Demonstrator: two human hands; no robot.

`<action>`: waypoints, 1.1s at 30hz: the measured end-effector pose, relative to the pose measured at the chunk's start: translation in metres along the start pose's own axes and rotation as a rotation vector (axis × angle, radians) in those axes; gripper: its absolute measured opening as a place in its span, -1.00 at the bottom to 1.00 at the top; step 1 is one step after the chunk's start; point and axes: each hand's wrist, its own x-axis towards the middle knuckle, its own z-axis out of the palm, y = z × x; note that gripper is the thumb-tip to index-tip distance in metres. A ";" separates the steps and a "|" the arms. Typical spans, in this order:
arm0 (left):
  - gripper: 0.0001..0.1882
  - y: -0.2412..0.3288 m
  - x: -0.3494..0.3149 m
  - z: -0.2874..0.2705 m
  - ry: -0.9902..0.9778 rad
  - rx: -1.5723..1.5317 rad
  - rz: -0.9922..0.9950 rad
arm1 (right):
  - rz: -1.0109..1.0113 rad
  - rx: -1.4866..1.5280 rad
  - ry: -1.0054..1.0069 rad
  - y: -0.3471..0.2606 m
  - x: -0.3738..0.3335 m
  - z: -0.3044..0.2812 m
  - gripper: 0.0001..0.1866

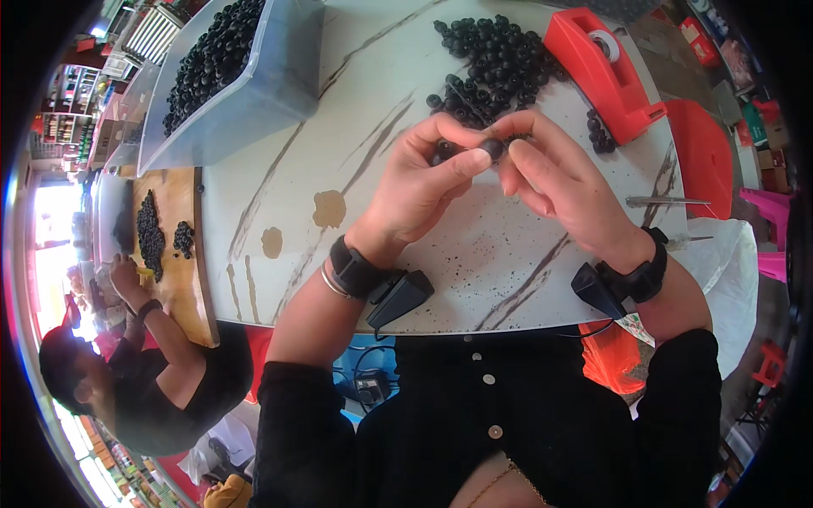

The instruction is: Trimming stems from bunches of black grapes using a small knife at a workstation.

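Over the white table, my left hand [428, 173] and my right hand [559, 173] meet with fingertips pinched together. Between their thumbs and forefingers sits a dark round bead [491, 151], gripped from both sides. Another dark bead [442, 154] shows by the left fingers; I cannot tell whether a thread joins them. Just beyond the fingertips lies a loose pile of dark round beads [500, 63]. A smaller cluster of beads [600, 133] rests beside the red tape dispenser [601, 76]. Each wrist wears a black strap with a dark box on it.
A clear plastic bin [284, 97] heaped with dark beads stands far left. Thin pointed metal tools [669, 201] lie at the right edge, near a red stool [703, 161]. Two brownish spots [329, 208] mark the tabletop. A co-worker [161, 372] sits left at a wooden table [182, 296].
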 end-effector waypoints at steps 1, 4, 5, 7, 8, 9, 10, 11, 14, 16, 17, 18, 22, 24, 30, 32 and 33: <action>-0.91 -0.001 0.000 0.000 0.000 0.000 0.000 | 0.000 0.000 0.000 0.000 0.000 0.000 -0.78; -0.90 -0.004 -0.001 0.001 0.012 0.160 0.028 | 0.034 0.033 -0.017 0.002 0.001 -0.002 -0.76; -0.90 -0.004 0.000 0.003 0.011 0.174 0.031 | 0.044 0.006 -0.029 0.003 0.002 -0.003 -0.73; -0.90 -0.004 0.000 0.003 0.010 0.189 0.034 | 0.053 -0.021 -0.041 0.003 0.002 -0.004 -0.70; -0.90 -0.003 0.000 0.002 -0.011 0.150 0.012 | 0.068 -0.010 -0.053 0.002 0.002 -0.005 -0.71; -0.90 -0.002 0.000 0.000 -0.032 0.110 -0.010 | 0.082 0.001 -0.064 0.001 0.002 -0.005 -0.71; -0.90 -0.001 0.000 -0.002 -0.032 0.111 -0.012 | 0.082 0.002 -0.063 -0.001 0.002 -0.005 -0.71; -0.89 0.000 0.000 -0.004 -0.059 0.044 -0.031 | 0.098 0.022 -0.080 -0.004 0.002 -0.006 -0.72; -0.91 0.000 0.000 -0.007 -0.115 -0.030 -0.031 | 0.107 0.088 -0.094 -0.005 0.004 -0.006 -0.73; -0.94 0.001 0.001 -0.004 -0.151 -0.042 -0.014 | 0.100 0.132 -0.085 -0.003 0.005 -0.007 -0.74; -0.96 0.003 0.002 0.002 -0.057 -0.037 -0.044 | 0.073 0.139 -0.058 -0.001 0.005 -0.009 -0.74; -0.96 0.005 0.003 0.007 0.036 -0.032 -0.075 | 0.046 0.146 -0.032 -0.001 0.005 -0.011 -0.73; -0.90 0.012 0.006 0.006 0.105 -0.166 -0.160 | 0.029 0.149 -0.012 -0.002 0.006 -0.012 -0.74; -0.85 0.008 0.007 -0.004 0.119 -0.052 -0.163 | 0.023 0.136 -0.018 -0.003 0.006 -0.010 -0.74; -0.85 0.007 0.016 0.004 0.095 1.208 0.094 | 0.029 0.127 -0.011 -0.003 0.005 -0.012 -0.75; -0.87 0.004 0.014 0.004 0.071 1.343 0.161 | 0.030 0.130 -0.014 -0.003 0.005 -0.011 -0.75; -0.86 0.002 0.013 0.004 0.048 1.475 0.229 | 0.033 0.132 -0.016 -0.003 0.006 -0.011 -0.75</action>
